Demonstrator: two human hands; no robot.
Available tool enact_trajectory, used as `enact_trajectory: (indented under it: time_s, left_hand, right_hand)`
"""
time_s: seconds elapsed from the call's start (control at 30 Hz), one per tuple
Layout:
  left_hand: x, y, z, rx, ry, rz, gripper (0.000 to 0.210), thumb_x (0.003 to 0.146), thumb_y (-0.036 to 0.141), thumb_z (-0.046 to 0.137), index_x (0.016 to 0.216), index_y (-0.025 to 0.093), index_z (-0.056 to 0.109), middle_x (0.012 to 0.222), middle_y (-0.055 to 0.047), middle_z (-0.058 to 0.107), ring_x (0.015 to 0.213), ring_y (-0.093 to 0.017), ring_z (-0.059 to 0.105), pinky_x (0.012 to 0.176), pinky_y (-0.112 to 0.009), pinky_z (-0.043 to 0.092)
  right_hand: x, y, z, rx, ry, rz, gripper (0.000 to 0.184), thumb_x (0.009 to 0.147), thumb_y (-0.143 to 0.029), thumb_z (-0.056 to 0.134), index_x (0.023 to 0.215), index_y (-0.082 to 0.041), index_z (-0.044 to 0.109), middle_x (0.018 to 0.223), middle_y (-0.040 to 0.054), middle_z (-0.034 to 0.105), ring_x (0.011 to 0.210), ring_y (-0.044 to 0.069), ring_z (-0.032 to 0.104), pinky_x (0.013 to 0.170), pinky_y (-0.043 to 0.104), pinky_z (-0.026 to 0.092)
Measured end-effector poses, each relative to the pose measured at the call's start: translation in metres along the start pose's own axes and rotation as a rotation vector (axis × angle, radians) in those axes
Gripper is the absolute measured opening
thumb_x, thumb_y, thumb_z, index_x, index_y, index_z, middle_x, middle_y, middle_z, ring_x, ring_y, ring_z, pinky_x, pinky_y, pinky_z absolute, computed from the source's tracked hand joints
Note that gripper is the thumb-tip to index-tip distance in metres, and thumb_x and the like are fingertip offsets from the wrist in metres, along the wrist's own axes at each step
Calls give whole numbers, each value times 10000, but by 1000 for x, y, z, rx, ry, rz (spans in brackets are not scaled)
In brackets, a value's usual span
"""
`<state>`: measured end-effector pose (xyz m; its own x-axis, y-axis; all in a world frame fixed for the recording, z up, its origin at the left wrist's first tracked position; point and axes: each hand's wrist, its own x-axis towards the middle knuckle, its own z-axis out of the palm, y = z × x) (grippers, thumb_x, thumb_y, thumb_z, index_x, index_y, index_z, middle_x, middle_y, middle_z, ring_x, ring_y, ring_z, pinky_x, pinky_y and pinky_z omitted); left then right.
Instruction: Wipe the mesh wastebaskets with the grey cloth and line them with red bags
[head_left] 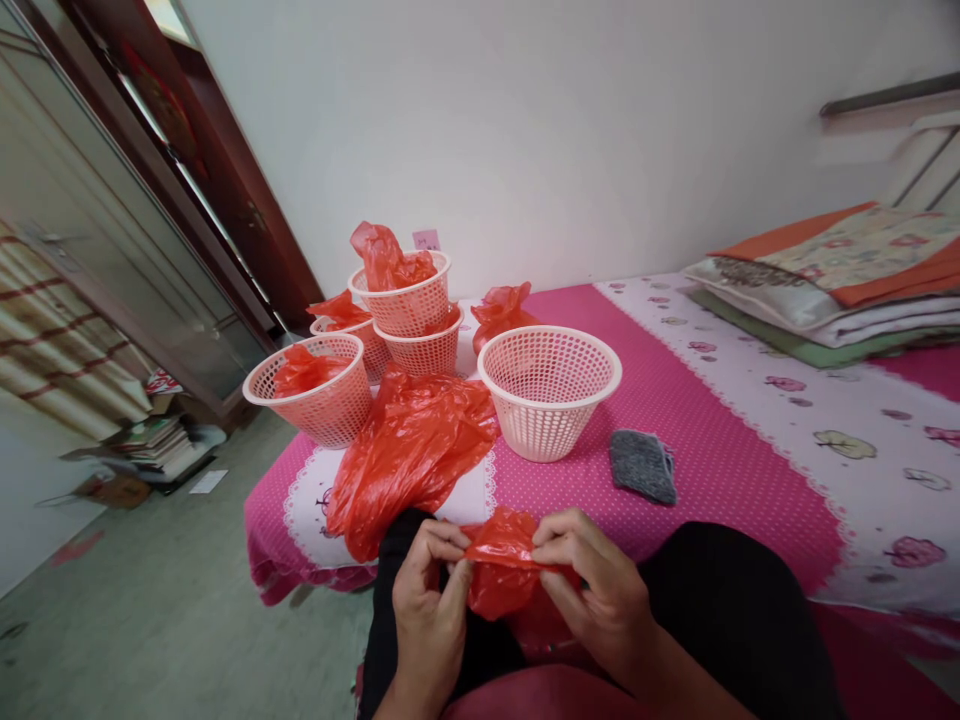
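Observation:
Low in the head view, a red plastic bag (504,575) is stretched between my two hands above my lap. My left hand (433,600) pinches its left edge between thumb and fingers. On the other side my right hand (592,580) pinches the right edge the same way. Beyond my left hand, a heap of crumpled red plastic bags (420,450) spreads over the bed. An upright pink plastic basket (549,400) with nothing seen inside stands past my hands. To its right lies a folded grey cloth (643,466).
Several pink baskets holding red bags stand at the back left, one basket (405,300) set on another. A knotted red bag (501,308) sits near the wall. Folded bedding (832,270) lies on the bed (720,500) at right. Books (161,445) rest on the floor at left.

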<state>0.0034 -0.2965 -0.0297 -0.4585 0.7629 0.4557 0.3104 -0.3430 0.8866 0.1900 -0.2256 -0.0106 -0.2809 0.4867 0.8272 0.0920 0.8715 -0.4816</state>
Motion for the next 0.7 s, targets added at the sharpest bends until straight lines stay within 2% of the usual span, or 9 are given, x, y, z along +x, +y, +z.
enact_trajectory:
  time_s: [0.07, 0.17, 0.23, 0.33, 0.5, 0.6, 0.7]
  left_hand:
    - [1, 6, 1, 47, -57, 2, 20, 930, 234, 732, 930, 236, 712, 954, -27, 668, 854, -174, 651, 769, -269, 523]
    - [3, 15, 5, 124, -199, 88, 253, 867, 244, 815, 1113, 272, 763, 996, -36, 702, 866, -190, 666, 787, -286, 522]
    - [3, 19, 8, 125, -246, 142, 256, 842, 250, 842, 1090, 273, 785, 961, -38, 713, 863, -202, 670, 782, -293, 519]
    - [3, 20, 11, 105, -251, 130, 144, 852, 249, 829, 990, 253, 789, 898, -33, 708, 825, -197, 659, 761, -289, 507]
    - [1, 17, 12, 43, -249, -7, 41, 897, 266, 768, 906, 226, 775, 893, -48, 716, 846, -206, 659, 803, -307, 508]
    - [3, 12, 10, -80, -169, -148, 144, 910, 333, 751, 845, 205, 769, 868, -54, 707, 836, -201, 656, 773, -291, 512]
    - [7, 6, 7, -243, -50, -325, 267, 812, 425, 849, 807, 181, 741, 818, -40, 691, 767, -175, 635, 718, -265, 516]
  right_hand:
    - [0, -1, 1, -9, -5, 10, 292, 899, 28, 551, 979, -241, 632, 891, 24, 665, 793, 155, 682, 718, 250, 580]
    - [-3, -2, 6, -19, -24, 6, 304, 899, 25, 541, 1007, -243, 635, 903, 34, 677, 817, 168, 693, 738, 262, 596]
    - [-5, -2, 10, -10, -35, -3, 324, 900, 19, 529, 1056, -245, 633, 919, 41, 687, 833, 175, 705, 749, 269, 607]
    - [-8, -2, 17, -5, -47, -1, 406, 900, 13, 517, 1197, -244, 617, 968, 54, 713, 895, 191, 726, 810, 289, 625]
    - [-13, -4, 19, 5, -158, 21, 548, 928, 1, 516, 1408, -263, 539, 1125, 76, 743, 1047, 207, 738, 923, 315, 625]
    - [-10, -5, 12, 15, -162, 70, 481, 961, -61, 553, 1400, -257, 549, 1171, 87, 734, 1099, 215, 728, 956, 328, 618]
    - [-4, -5, 2, -16, -116, 135, 392, 954, -119, 586, 1327, -238, 598, 1160, 96, 725, 1086, 233, 723, 957, 359, 616]
